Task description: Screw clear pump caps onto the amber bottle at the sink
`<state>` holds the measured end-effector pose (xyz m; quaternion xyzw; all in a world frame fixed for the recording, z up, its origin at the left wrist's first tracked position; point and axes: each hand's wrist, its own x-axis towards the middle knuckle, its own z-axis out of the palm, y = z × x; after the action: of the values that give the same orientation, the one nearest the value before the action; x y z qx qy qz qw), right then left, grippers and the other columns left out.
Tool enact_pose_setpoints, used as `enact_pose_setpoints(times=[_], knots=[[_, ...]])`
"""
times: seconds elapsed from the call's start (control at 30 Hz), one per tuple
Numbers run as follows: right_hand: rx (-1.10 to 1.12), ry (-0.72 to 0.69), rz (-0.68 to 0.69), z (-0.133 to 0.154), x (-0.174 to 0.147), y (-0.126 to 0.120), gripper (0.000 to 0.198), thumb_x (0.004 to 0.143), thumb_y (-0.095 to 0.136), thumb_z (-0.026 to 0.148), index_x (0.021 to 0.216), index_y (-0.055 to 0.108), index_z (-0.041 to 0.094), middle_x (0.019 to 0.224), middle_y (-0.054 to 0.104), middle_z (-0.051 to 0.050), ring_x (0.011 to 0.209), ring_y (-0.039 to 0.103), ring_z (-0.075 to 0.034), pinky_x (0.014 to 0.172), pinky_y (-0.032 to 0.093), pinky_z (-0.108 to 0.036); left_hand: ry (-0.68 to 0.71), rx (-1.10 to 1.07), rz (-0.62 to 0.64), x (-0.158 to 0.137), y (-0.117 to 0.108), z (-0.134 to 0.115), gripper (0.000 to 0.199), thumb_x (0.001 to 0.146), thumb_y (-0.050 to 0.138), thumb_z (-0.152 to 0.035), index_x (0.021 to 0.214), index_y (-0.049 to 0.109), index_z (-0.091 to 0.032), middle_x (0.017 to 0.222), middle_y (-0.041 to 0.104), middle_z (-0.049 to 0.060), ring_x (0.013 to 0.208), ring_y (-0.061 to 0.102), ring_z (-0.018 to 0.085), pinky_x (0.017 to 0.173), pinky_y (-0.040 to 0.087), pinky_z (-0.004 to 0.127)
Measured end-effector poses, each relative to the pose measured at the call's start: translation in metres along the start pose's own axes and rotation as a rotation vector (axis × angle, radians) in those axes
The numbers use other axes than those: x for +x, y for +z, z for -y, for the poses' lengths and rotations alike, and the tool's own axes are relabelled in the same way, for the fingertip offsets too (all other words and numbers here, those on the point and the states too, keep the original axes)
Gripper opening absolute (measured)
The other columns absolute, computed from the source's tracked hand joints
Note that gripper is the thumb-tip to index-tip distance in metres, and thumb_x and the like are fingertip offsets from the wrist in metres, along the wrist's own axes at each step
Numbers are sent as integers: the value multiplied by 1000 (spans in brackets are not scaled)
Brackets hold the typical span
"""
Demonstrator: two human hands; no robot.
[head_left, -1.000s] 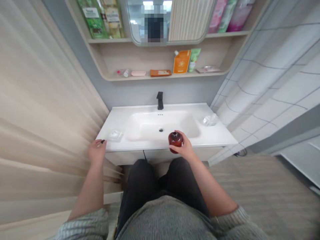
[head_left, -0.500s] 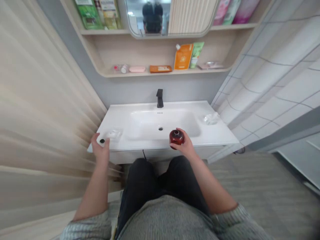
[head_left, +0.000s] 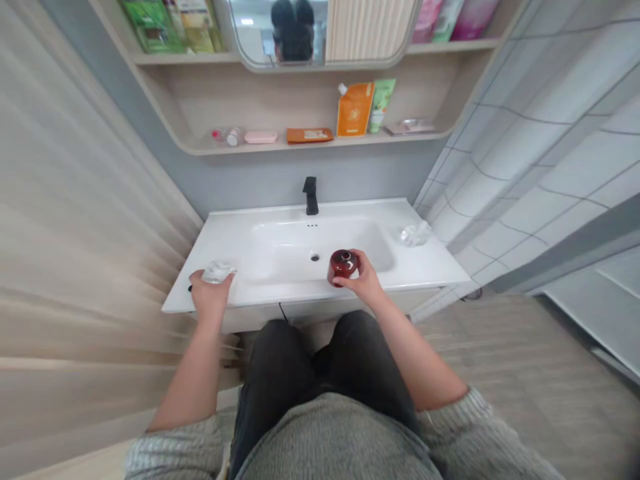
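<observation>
My right hand (head_left: 363,280) grips a dark red, see-through bottle (head_left: 343,265) from its right side, over the front of the basin. The bottle is slightly tilted, and its round top opening has no cap on it. Over at the left end of the counter, my left hand (head_left: 211,293) has thumb and fingers on either side of a crumpled clear plastic wrapper (head_left: 219,270). Part of the wrapper is hidden by the hand. A small black cap (head_left: 190,288) peeks out at the left of that hand, mostly covered by it.
A white washbasin (head_left: 280,257) with a black tap (head_left: 311,195) is set in the counter. Another crumpled clear wrapper (head_left: 415,233) lies at the right. Above, a shelf (head_left: 270,148) holds an orange pouch (head_left: 355,110), a green tube (head_left: 381,107) and small items, below a mirror (head_left: 280,33).
My left hand has shifted from around the black cap to the wrapper, which is now bunched between its fingers. The bottle is tilted a little differently in my right hand. The view has shifted slightly.
</observation>
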<state>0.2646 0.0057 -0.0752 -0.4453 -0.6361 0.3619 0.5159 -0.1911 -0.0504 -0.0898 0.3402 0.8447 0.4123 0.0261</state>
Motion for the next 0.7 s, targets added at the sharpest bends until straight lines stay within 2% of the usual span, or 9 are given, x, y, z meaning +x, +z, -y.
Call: enact_pose_setpoints(times=[0.1, 0.17, 0.3, 0.37, 0.5, 0.7], knots=[[29, 28, 27, 0, 16, -3, 96, 63, 104, 53, 146, 63, 26, 145, 73, -13, 135, 70, -37, 124, 53, -56, 61, -66, 49, 2, -2, -13, 95, 67, 102, -59, 141, 56, -22, 118, 76, 10, 117, 75, 39, 109, 59, 59], [72, 54, 66, 0, 27, -1, 94, 65, 102, 52, 147, 63, 27, 148, 73, -12, 135, 71, -37, 121, 56, -55, 134, -215, 123, 5, 1, -27, 90, 66, 103, -55, 137, 57, -25, 114, 74, 5, 110, 76, 34, 105, 61, 55], [169, 115, 173, -8, 52, 12, 93, 69, 99, 52, 151, 61, 28, 150, 73, -12, 135, 72, -36, 118, 58, -54, 246, -640, 308, 7, 24, -60, 83, 63, 102, -41, 131, 56, -28, 121, 72, 4, 110, 75, 26, 101, 63, 45], [175, 129, 214, -16, 65, 22, 95, 67, 100, 52, 151, 61, 29, 153, 72, -13, 135, 72, -36, 118, 59, -54, 256, -756, 391, 4, 40, -76, 85, 61, 103, -37, 131, 55, -29, 121, 72, 4, 109, 74, 24, 99, 63, 43], [124, 144, 241, -39, 89, 39, 96, 59, 103, 48, 143, 63, 27, 148, 74, -12, 129, 73, -36, 114, 61, -55, 280, -794, 548, -6, 77, -97, 86, 58, 105, -37, 128, 56, -28, 119, 72, 4, 106, 74, 24, 95, 63, 42], [-43, 146, 288, -68, 102, 45, 82, 58, 104, 40, 131, 70, 26, 126, 82, -6, 115, 77, -32, 113, 61, -54, 262, -826, 660, -20, 127, -113, 80, 56, 106, -33, 124, 64, -27, 128, 72, 7, 118, 72, 27, 93, 62, 39]])
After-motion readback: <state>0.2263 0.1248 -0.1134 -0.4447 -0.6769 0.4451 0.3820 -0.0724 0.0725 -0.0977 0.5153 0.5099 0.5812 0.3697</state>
